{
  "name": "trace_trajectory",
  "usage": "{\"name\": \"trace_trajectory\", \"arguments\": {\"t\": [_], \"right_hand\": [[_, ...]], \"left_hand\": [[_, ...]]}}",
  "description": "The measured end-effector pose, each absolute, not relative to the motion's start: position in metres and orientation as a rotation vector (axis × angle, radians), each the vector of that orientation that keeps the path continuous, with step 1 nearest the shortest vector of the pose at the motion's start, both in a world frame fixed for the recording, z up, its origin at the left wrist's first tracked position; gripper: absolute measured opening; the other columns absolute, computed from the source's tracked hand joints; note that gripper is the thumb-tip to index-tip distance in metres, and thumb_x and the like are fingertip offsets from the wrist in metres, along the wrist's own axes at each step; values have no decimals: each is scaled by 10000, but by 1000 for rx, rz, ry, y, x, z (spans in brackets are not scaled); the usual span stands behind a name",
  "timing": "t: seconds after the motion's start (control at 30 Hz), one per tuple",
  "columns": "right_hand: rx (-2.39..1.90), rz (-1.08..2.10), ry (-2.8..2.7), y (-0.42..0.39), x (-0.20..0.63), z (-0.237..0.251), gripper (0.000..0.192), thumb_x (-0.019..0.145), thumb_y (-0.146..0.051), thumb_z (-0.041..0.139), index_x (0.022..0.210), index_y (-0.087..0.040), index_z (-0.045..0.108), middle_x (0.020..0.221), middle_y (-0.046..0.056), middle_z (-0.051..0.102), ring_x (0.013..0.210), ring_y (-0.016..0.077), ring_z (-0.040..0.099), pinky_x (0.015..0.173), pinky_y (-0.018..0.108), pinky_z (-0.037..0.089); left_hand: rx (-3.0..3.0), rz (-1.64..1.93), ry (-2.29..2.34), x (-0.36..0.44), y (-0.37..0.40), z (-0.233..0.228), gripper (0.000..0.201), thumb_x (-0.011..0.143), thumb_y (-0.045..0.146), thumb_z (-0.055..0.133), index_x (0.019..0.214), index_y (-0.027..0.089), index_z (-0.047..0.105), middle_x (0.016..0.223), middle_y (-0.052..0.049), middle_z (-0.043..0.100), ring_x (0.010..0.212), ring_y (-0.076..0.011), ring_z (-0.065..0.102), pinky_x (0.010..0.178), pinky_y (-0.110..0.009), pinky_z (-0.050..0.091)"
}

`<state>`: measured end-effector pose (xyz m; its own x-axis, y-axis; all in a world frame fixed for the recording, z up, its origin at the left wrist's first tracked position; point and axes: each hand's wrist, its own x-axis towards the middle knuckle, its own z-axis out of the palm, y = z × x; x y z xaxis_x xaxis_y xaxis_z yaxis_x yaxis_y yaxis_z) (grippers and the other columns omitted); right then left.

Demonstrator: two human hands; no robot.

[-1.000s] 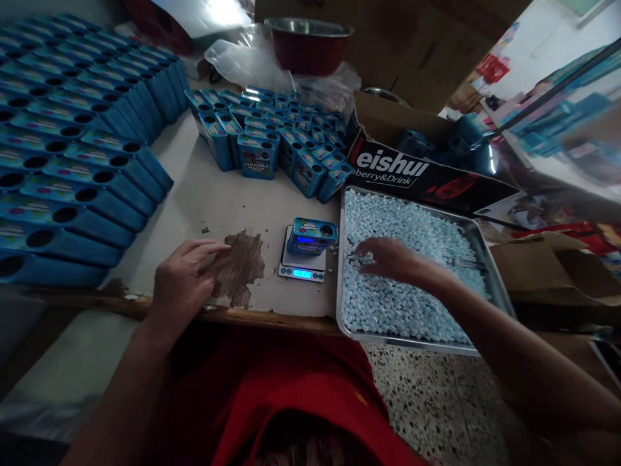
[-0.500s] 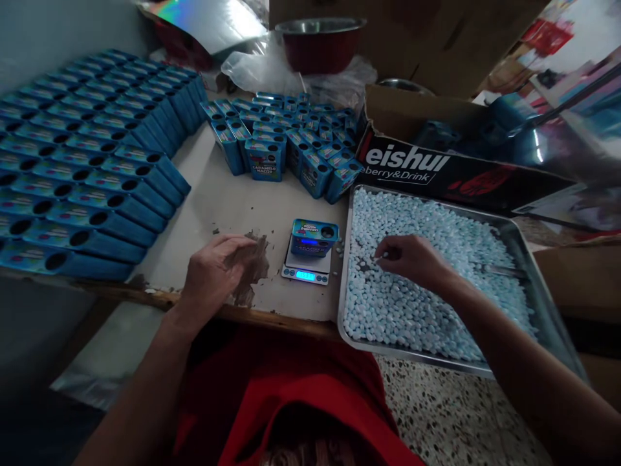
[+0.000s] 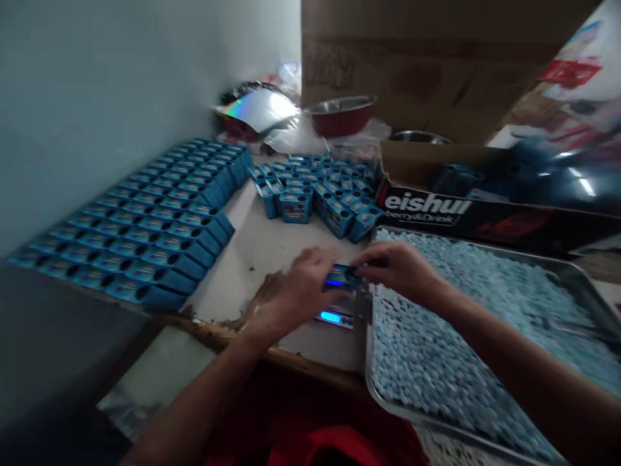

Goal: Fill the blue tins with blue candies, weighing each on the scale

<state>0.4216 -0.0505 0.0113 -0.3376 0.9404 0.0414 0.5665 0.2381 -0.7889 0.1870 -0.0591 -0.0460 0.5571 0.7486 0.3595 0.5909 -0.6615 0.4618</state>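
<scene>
A small blue candy tin sits on a digital scale with a lit blue display. My left hand, blurred, is closed around the tin's left end, thumb in front and fingers behind. From the right, my right hand reaches over with pinched fingertips at the round hole in the tin's top. What those fingertips hold is hidden. Beneath my right forearm lies a metal tray full of small pale-blue candies.
Rows of blue tins stand along the wall at left. More tins are grouped at the back, near a red bowl on plastic. A black printed carton stands behind the tray. The table's wooden front edge is worn.
My left hand has moved right onto the tin. My right hand has gone from the candies to the tin's hole. The camera view has tilted up and shifted left.
</scene>
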Motion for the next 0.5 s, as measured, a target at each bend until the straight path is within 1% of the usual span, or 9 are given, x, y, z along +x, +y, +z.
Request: {"name": "trace_trajectory", "arguments": {"t": [0.07,0.1,0.17,0.2,0.27,0.3,0.33,0.4,0.5], "right_hand": [[-1412,1047,-1831,-51,439,4,244,826,-407,801,949,-211,879,688,37,739,608,180,642,574,290,482],[-1448,1103,-1714,-51,452,-2,303,829,-463,794,967,-204,872,639,33,713,580,191,637,560,300,486],[-1547,1117,-1616,-55,485,-21,382,869,-541,731,1014,-216,868,661,52,726,601,230,671,587,346,522],[-1639,1085,-1690,-57,501,-31,365,871,-549,717,969,-236,875,678,74,744,611,259,690,584,373,526],[-1784,944,-1987,-63,526,-48,187,820,-454,769,810,-303,878,811,114,817,735,331,763,687,445,572],[-1829,789,-2078,-66,531,-52,97,804,-374,782,806,-341,874,913,115,842,823,358,785,756,471,581],[-1842,652,-2133,-66,529,-53,92,795,-325,788,812,-359,872,988,116,850,884,378,793,796,487,585],[-1712,554,-2217,-58,506,-43,126,866,-336,758,919,-347,872,1078,109,848,978,368,796,885,480,591],[-1555,490,-2294,-18,437,-14,210,969,-343,663,1035,-266,847,1055,91,847,925,298,795,851,409,588]], "left_hand": [[2530,581,994,200,-49,-41,479,906,257,836,1348,148,684,1284,-154,745,1222,-333,688,1087,-482,570],[2524,534,983,201,-41,-37,428,916,248,822,1316,161,698,1253,-139,756,1198,-320,701,1072,-464,580],[2500,560,1067,189,-18,-26,375,916,242,814,1276,205,715,1253,-105,766,1199,-293,707,1074,-426,584],[2486,618,1145,175,-3,-18,375,908,239,815,1270,222,716,1281,-96,762,1222,-286,700,1092,-417,574],[2455,750,1311,134,34,2,411,888,235,814,1285,233,706,1338,-94,744,1249,-280,690,1133,-418,545],[2441,793,1365,108,56,12,427,876,239,808,1288,210,698,1349,-118,733,1262,-303,680,1153,-457,525],[2432,806,1412,83,79,21,439,850,263,815,1269,202,702,1325,-119,741,1245,-321,686,1143,-480,525],[2398,696,1549,34,123,36,496,820,381,810,1273,215,698,1272,-83,757,1179,-311,708,1105,-457,542],[2363,458,1650,-18,169,43,575,802,524,748,1289,222,701,1306,-67,750,1200,-304,697,1074,-399,551]]}}
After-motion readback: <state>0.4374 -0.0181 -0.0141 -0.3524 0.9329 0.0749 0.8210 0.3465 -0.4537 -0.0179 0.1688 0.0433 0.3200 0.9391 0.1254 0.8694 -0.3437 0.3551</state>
